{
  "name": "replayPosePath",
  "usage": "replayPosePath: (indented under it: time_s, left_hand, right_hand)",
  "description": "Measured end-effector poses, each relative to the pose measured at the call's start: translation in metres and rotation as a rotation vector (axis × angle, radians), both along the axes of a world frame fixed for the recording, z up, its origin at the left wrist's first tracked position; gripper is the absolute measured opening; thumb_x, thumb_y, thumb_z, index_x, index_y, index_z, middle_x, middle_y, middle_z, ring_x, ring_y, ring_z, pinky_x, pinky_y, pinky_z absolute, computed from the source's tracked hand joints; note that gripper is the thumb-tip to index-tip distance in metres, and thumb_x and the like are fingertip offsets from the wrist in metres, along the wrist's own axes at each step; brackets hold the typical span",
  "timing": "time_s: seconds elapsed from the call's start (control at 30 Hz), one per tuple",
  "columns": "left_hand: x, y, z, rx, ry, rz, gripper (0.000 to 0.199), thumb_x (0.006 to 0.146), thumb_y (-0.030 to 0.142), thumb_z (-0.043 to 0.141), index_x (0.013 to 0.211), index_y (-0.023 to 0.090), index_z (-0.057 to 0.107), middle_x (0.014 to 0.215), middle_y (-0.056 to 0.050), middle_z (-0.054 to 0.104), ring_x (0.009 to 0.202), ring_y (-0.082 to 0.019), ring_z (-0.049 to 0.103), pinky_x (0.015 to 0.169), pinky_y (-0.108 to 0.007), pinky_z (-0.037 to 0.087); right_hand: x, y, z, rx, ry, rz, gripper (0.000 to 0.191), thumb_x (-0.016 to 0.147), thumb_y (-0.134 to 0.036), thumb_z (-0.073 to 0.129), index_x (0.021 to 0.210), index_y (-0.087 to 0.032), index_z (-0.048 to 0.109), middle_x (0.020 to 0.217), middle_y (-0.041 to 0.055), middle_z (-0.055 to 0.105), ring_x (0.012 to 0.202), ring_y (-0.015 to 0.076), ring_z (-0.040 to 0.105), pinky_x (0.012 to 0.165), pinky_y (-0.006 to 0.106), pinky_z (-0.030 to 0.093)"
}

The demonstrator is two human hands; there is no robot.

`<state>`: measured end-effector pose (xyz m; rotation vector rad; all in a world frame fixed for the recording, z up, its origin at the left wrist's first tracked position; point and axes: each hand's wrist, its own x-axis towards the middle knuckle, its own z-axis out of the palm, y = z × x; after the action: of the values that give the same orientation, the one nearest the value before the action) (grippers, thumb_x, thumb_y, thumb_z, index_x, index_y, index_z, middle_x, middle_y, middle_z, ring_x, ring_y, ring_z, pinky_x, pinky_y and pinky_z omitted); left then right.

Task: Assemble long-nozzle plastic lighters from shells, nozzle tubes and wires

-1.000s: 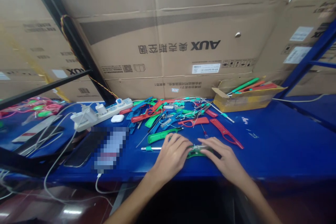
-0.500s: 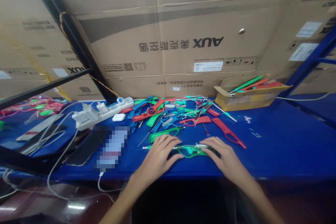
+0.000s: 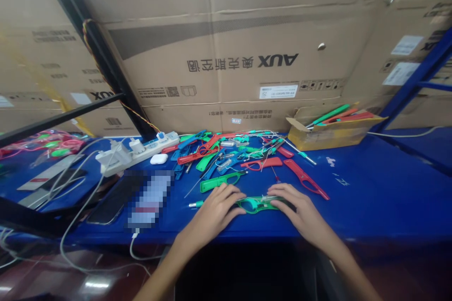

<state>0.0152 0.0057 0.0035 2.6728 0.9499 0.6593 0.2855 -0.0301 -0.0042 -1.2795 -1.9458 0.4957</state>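
Note:
Near the table's front edge lies a green long-necked lighter (image 3: 254,210) with its inner parts exposed, held between both hands. My left hand (image 3: 219,207) is closed around its neck side, and the metal-tipped tube (image 3: 192,204) sticks out beyond that hand to the left. My right hand (image 3: 297,206) pinches the handle end, where a clear part (image 3: 268,198) sits by the fingertips. The fingers hide much of both ends. Just behind my left hand rests a green half shell (image 3: 219,182). A red half shell (image 3: 305,178) lies behind my right hand.
Lighter shells, tubes and wires are heaped at the back of the blue table (image 3: 370,197). A cardboard box (image 3: 325,136) holding more lighters stands back right. Phones (image 3: 113,197), a white earbud case (image 3: 158,159) and a power strip (image 3: 141,153) with trailing cables lie left.
The lighter's metal tip has shifted slightly left and down. Both hands keep their hold with hardly any movement. The whole view has shifted slightly.

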Motion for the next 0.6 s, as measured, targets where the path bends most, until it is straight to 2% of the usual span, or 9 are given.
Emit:
replayPosePath:
  time_s: [0.47,0.6]
  left_hand:
    - [-0.001,-0.0009,-0.001,0.058,0.023,0.006,0.029,0.102,0.033,0.057,0.128,0.023,0.063,0.12,-0.007,0.063,0.11,-0.024,0.058,0.098,-0.042,0.048]
    - [-0.001,-0.0004,-0.0021,0.082,0.016,0.016,0.027,0.102,0.034,0.058,0.126,0.023,0.064,0.119,-0.007,0.064,0.108,-0.024,0.058,0.097,-0.043,0.049]
  right_hand:
    - [0.0003,-0.0008,-0.0007,-0.043,-0.012,0.035,0.024,0.102,-0.034,0.052,0.113,-0.027,0.073,0.117,0.0069,0.068,0.111,0.0226,0.065,0.099,0.039,0.053]
    - [0.0001,-0.0014,-0.0001,-0.053,-0.026,0.032,0.025,0.102,-0.035,0.052,0.111,-0.028,0.074,0.118,0.0071,0.068,0.112,0.0235,0.065,0.101,0.042,0.052]
